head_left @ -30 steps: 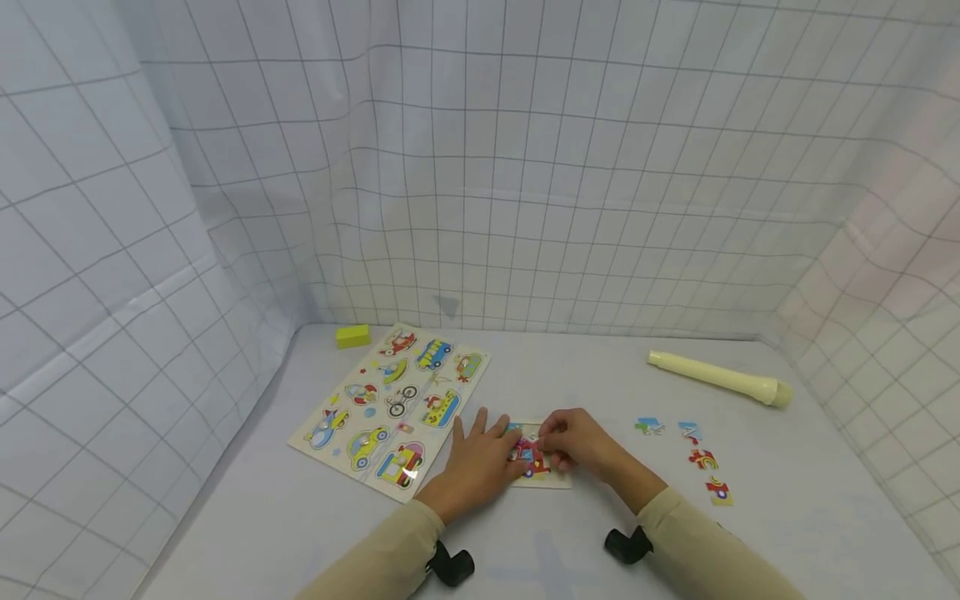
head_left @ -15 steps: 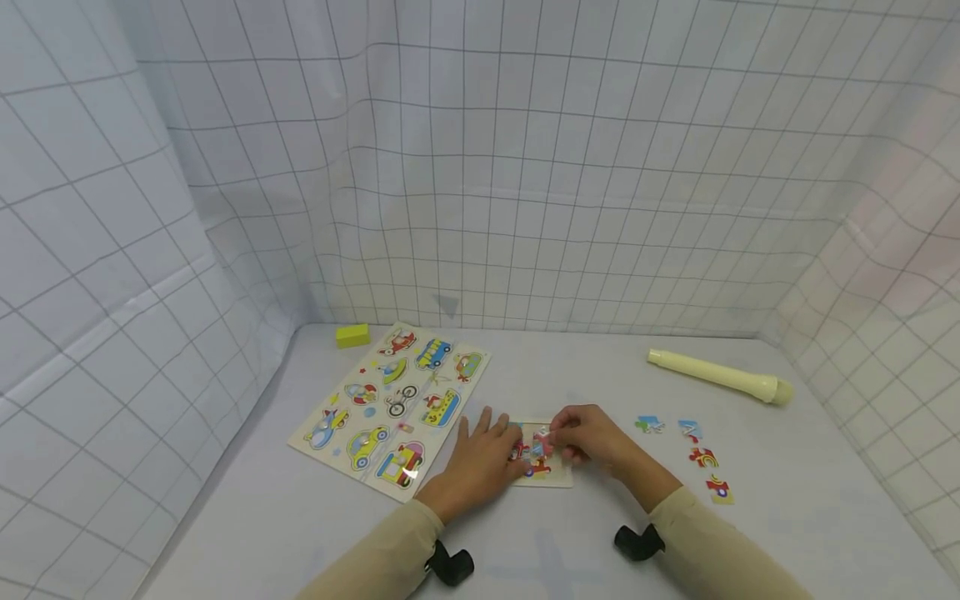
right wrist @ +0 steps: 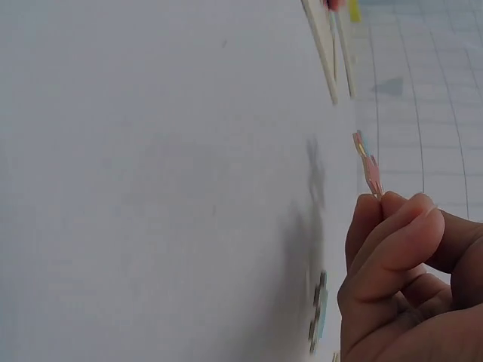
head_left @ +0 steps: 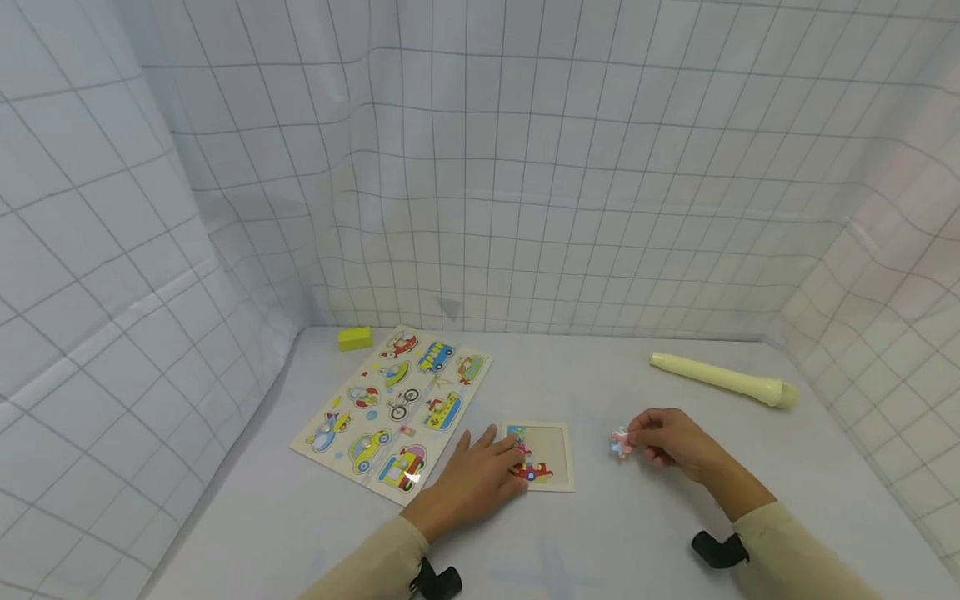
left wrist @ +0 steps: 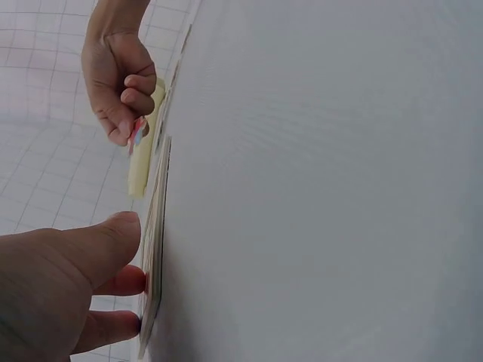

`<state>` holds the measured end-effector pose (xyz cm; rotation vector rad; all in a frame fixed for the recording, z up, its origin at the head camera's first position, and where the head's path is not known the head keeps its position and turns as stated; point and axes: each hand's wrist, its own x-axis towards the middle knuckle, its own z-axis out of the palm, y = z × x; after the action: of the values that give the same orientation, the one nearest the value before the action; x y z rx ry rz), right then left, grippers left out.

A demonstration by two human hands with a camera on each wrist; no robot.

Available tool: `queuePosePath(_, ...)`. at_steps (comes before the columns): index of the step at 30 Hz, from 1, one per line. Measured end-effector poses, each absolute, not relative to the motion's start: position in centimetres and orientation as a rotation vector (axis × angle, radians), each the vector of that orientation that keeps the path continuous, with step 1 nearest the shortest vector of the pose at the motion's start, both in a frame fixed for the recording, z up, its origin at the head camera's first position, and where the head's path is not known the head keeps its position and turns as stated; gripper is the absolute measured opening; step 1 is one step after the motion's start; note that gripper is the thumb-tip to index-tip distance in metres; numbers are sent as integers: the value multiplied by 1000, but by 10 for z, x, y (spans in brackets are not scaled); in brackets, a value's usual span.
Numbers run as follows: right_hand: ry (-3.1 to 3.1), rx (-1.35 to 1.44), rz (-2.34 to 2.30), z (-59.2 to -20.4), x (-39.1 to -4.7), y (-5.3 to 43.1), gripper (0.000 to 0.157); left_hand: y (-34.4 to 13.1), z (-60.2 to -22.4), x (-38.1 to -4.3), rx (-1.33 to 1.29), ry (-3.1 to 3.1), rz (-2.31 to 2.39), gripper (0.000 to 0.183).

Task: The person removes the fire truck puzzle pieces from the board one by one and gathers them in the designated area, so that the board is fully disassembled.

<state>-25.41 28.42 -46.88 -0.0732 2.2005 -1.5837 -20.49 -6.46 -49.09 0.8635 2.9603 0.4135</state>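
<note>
My right hand (head_left: 672,442) pinches a pink and light-blue jigsaw piece (head_left: 621,442) between thumb and fingertips, held above the table to the right of a small puzzle tray. In the right wrist view the piece (right wrist: 368,166) shows nearly edge-on. The tray (head_left: 571,467) has a pale raised rim. Colourful pieces (head_left: 530,472) lie along its left side and bottom, while its upper right shows bare backing. Across the tray's left side rests my left hand (head_left: 474,482), fingers spread and fairly straight, covering part of the picture.
A large vehicle picture board (head_left: 386,408) lies to the left, with a yellow block (head_left: 355,338) behind it. A pale yellow microphone-shaped stick (head_left: 723,381) lies at the back right. Another loose jigsaw piece (right wrist: 320,313) is on the table near my right hand. Grid-patterned curtains (head_left: 525,167) surround the table.
My right hand has lifted the jigsaw piece out of the tray and carried it right, baring the tray's backing. It now hides the loose pieces there. My left hand stays at the tray.
</note>
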Motion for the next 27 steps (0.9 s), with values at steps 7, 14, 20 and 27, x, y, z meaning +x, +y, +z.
queuePosePath(7,2275,-12,-1476,-471,-253,328,21,-64,-488,-203,847,2934,449,40)
queuePosePath(14,2374,-58,-1390,-475,-254,336,18,-66,-490,-205,876,2939,440,37)
queuePosePath(20,2468,-46,-1295,-472,-251,331,11,-67,-493,-206,893,2933,468,36)
queuePosePath(27,2502,-56,-1273,-464,-248,323,11,-68,-492,-204,910,2948,466,37)
